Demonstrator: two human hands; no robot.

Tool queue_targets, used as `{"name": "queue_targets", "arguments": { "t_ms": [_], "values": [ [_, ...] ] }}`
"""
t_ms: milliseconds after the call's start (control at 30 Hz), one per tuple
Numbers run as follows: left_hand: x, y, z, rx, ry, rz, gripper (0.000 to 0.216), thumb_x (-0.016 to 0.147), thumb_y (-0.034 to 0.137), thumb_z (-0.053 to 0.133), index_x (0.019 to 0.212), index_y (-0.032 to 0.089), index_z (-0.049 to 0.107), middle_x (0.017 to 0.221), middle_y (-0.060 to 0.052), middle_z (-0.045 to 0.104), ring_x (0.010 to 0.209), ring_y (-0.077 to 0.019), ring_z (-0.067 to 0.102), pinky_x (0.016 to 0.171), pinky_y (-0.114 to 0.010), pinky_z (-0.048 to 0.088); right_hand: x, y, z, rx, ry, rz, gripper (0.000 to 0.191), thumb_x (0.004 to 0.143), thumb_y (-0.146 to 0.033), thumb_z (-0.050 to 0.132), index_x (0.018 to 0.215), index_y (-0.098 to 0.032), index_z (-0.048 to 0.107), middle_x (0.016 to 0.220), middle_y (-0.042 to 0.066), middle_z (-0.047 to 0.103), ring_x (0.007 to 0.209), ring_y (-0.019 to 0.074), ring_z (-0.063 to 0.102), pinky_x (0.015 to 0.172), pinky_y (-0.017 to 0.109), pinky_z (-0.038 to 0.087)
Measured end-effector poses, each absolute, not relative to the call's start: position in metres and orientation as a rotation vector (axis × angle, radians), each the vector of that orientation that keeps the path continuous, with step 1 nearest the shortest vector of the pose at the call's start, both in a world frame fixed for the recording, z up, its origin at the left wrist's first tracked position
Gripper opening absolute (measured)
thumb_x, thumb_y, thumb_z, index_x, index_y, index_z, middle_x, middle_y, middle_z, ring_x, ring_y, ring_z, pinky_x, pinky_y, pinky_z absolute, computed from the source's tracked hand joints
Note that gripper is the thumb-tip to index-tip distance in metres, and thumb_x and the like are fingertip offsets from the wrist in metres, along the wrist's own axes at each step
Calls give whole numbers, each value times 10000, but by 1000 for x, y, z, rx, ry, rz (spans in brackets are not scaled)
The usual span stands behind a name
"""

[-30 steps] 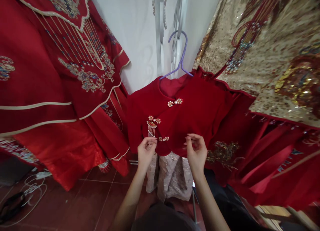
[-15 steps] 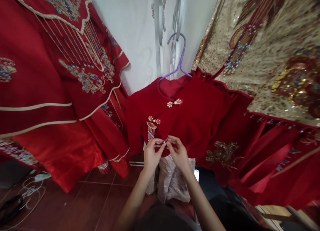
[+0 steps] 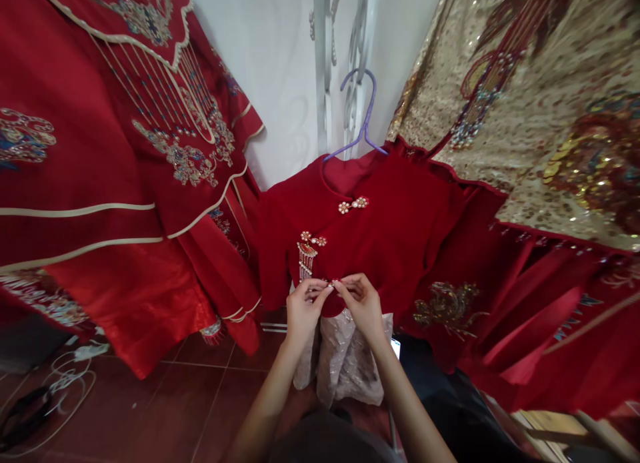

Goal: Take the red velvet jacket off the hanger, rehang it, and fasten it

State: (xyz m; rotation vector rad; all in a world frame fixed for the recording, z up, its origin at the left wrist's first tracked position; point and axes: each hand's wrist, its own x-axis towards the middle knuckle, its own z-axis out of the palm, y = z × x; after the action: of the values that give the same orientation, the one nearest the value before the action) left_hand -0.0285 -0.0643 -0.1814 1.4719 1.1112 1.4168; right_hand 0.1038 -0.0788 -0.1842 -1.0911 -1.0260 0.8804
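A short red velvet jacket (image 3: 385,229) hangs on a purple hanger (image 3: 367,119) in front of me. At its lower front edge my left hand (image 3: 305,309) and my right hand (image 3: 364,307) meet, thumbs and fingers pinched on a small beaded clasp (image 3: 332,283). Fingertips partly cover this clasp, so whether its halves are joined cannot be seen. Higher up, a pearl flower clasp (image 3: 353,205) sits below the collar. Left of it are another flower clasp (image 3: 313,239) and a fan-shaped brooch (image 3: 307,259) with beaded tassels.
Embroidered red garments (image 3: 115,183) hang at left, and a gold sequinned garment (image 3: 500,156) at right. Pale glittery fabric (image 3: 345,363) hangs below the jacket. White cables (image 3: 65,383) lie on the tiled floor (image 3: 165,409). A lit phone screen (image 3: 395,347) shows beside my right forearm.
The view has shifted slightly, so the garments appear a little further right. Both hands stay pinched at the jacket's lower edge, with small finger movements around the clasp.
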Motion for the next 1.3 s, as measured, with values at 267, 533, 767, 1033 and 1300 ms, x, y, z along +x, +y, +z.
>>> {"name": "queue_targets", "arguments": {
  "t_ms": [267, 533, 767, 1033, 1300],
  "values": [
    [-28, -57, -165, 1343, 1052, 1361, 239, 685, 339, 793, 780, 155, 673, 739, -26, 692, 704, -138, 660, 676, -242, 527, 106, -83, -178, -1063, -1010, 914, 325, 730, -443, 765, 838, -195, 585, 808, 19, 677, 762, 155, 666, 713, 297, 570],
    [-32, -13, -115, 877, 741, 1476, 313, 668, 327, 817, 903, 140, 729, 955, -71, 738, 887, -157, 684, 950, -341, 493, 132, -103, -147, -936, -1038, 1236, 319, 679, -416, 813, 801, -187, 627, 740, 0, 677, 630, 105, 618, 626, 242, 540],
    [-21, -11, -110, 690, 651, 1349, 194, 740, 229, 741, 925, 173, 747, 1046, -52, 737, 882, -115, 673, 912, -257, 473, 130, -105, -152, -902, -1013, 1237, 282, 702, -379, 807, 816, -191, 631, 746, -10, 672, 620, 92, 611, 617, 227, 532],
    [-18, -9, -104, 598, 801, 1312, 170, 750, 181, 689, 912, 192, 740, 861, -12, 740, 740, -77, 650, 758, -193, 481, 126, -102, -157, -890, -1039, 1243, 269, 732, -376, 786, 842, -196, 619, 758, -8, 682, 612, 89, 623, 614, 222, 526],
    [-8, -10, -70, 1044, 755, 1241, 300, 722, 445, 751, 841, 171, 723, 841, -55, 720, 802, -168, 656, 803, -289, 503, 143, -106, -149, -940, -1113, 1284, 286, 726, -401, 784, 823, -193, 612, 737, -4, 670, 643, 111, 622, 641, 250, 539]
  ]
}}
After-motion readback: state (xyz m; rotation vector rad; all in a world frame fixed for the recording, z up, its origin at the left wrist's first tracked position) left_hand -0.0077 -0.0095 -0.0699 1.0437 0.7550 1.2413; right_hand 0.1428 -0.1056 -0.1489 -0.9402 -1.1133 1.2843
